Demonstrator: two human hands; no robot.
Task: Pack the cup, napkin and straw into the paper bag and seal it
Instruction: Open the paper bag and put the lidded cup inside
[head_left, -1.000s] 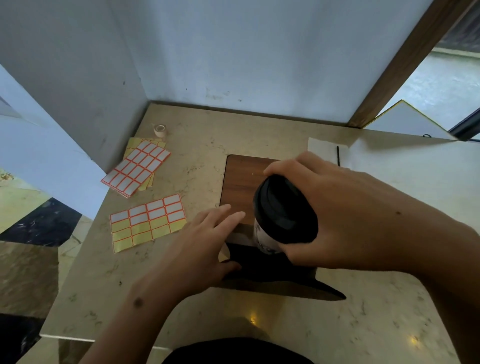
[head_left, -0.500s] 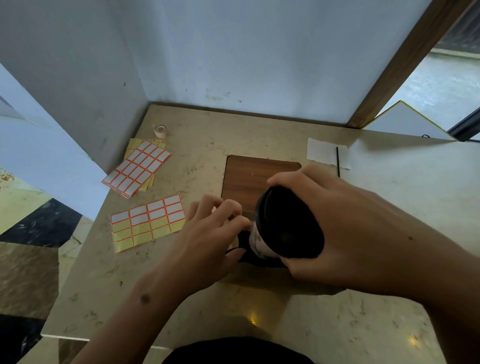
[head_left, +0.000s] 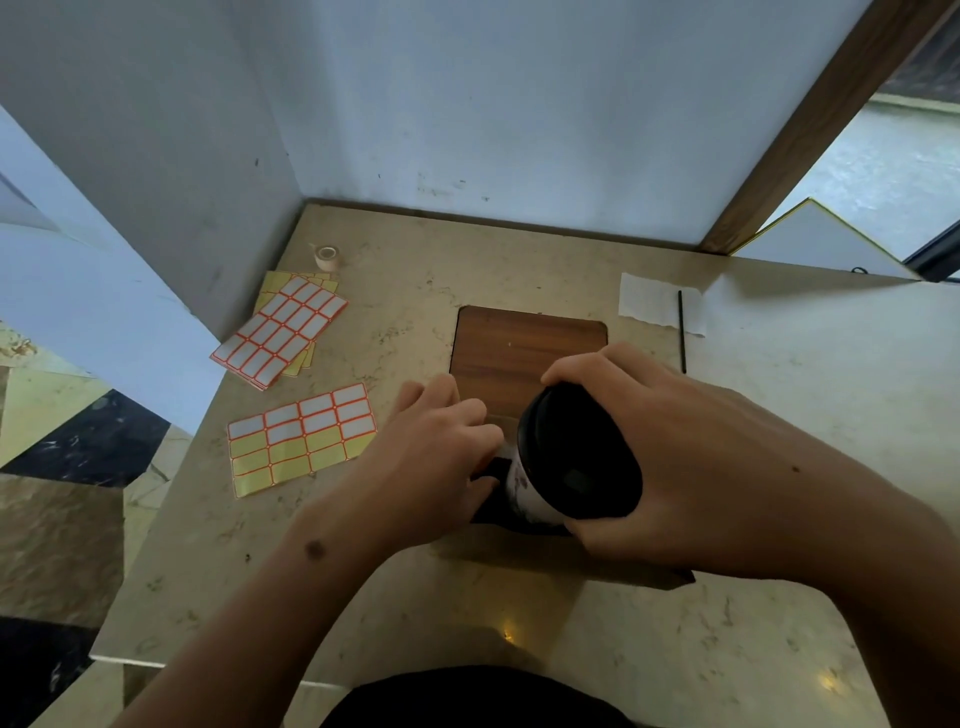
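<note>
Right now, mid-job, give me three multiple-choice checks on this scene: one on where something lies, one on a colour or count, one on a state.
1. Where does the straw lie?
A. Along the right edge of the napkin, far right on the table
B. Inside the paper bag
C. On the label sheets by the wall

2. What colour is the lid of the cup?
A. White
B. Black
C. Red

3. What is the right hand doing?
A. Lying flat on the table
B. Pinching the straw
C. Gripping the cup, tilted, at the mouth of the paper bag

Answers:
1 A: the thin dark straw runs down the napkin's right edge.
2 B: the lid facing the camera is black.
3 C: its fingers curl round the cup while the left hand holds the bag's opening.
</note>
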